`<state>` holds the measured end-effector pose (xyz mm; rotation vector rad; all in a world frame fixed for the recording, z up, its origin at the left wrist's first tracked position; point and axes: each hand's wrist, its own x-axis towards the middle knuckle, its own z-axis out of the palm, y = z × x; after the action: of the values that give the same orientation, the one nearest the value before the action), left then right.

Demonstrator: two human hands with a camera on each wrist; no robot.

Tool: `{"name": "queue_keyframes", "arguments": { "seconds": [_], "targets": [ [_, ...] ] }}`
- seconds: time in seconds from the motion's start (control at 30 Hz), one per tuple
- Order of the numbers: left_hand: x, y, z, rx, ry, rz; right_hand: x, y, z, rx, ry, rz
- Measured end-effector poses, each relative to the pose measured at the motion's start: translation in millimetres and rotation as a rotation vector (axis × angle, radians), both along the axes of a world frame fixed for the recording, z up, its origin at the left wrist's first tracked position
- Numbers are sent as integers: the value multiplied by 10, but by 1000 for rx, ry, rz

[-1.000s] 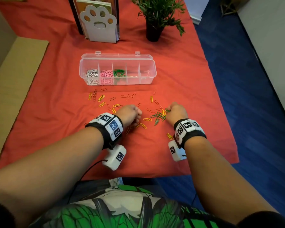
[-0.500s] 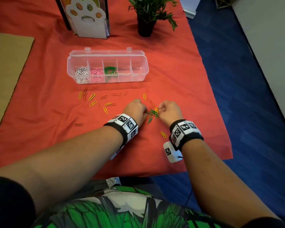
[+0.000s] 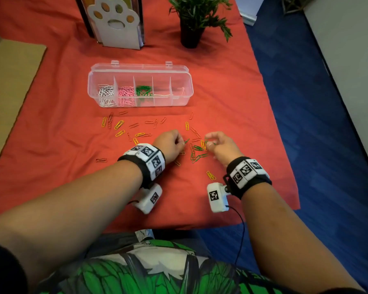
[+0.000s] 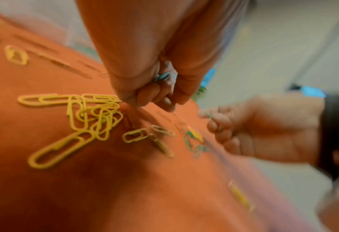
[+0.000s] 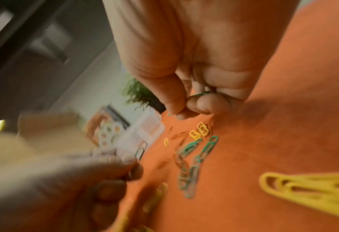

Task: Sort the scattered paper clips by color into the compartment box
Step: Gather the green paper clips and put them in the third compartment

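Note:
The clear compartment box (image 3: pixel 180 70) stands open on the red cloth, holding white clips (image 3: pixel 105 95), pink clips (image 3: pixel 125 95) and green clips (image 3: pixel 143 90) in its three left cells. My left hand (image 3: pixel 182 143) pinches a green clip (image 3: pixel 186 141) and holds more green clips (image 4: pixel 161 76) in its curled fingers. My right hand (image 3: pixel 208 141) pinches a green clip (image 5: pixel 200 94) just above the cloth. Between the hands lies a small pile of green clips (image 3: pixel 197 154). Yellow clips (image 3: pixel 119 124) and orange ones are scattered in front of the box.
A paw-print holder (image 3: pixel 115 22) and a potted plant (image 3: pixel 192 18) stand behind the box. A yellow clip (image 3: pixel 210 175) lies near my right wrist and an orange one (image 3: pixel 101 160) at the left. The cloth's right edge drops to blue floor (image 3: pixel 327 124).
My left hand moved right to the green pile and took up a green clip. The right hand has lifted slightly with a green clip, and the two hands have drawn a little apart.

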<state>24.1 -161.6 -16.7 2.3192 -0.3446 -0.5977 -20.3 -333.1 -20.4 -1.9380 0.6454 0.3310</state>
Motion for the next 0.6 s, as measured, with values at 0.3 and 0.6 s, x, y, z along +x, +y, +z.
{"name": "queue_keyframes", "arguments": {
  "seconds": [0.3,0.6],
  "targets": [
    [6,41,254,-472,661,396,-104,-83,268,672,59,-403],
    [-14,-59,428,-601,893,614,4,-148,207,-254,23,371]
  ]
}}
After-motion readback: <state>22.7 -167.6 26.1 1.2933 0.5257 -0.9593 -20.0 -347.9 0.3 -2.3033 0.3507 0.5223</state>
